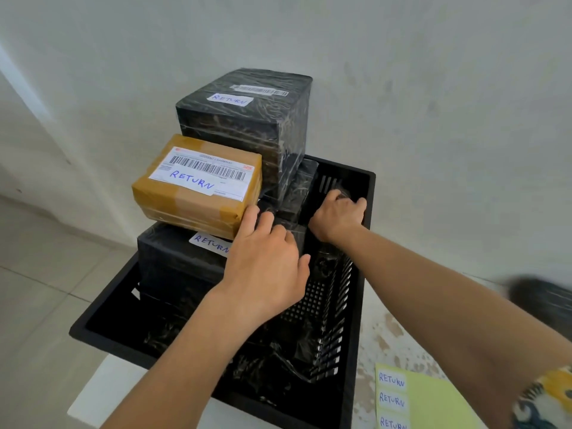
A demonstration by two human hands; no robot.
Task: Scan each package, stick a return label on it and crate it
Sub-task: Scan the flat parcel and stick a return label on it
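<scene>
A black plastic crate (pixel 356 181) on a white table holds several labelled packages. A tall black-wrapped box (pixel 247 119) marked RETURN stands at the back. A brown parcel (pixel 195 187) with a barcode label and a RETURN sticker lies on a lower black box (pixel 173 258), also marked RETURN. My left hand (pixel 266 261) rests with curled fingers on a black-wrapped package (pixel 297 193) between the stack and the crate's right wall. My right hand (pixel 339 212) grips the far end of that package, deep in the crate.
A yellow-green sheet (pixel 433 400) carrying RETURN stickers (pixel 391 380) lies on the table at bottom right. A dark blurred object (pixel 541 301) sits at the right edge. White walls close in behind the crate, and tiled floor lies to the left.
</scene>
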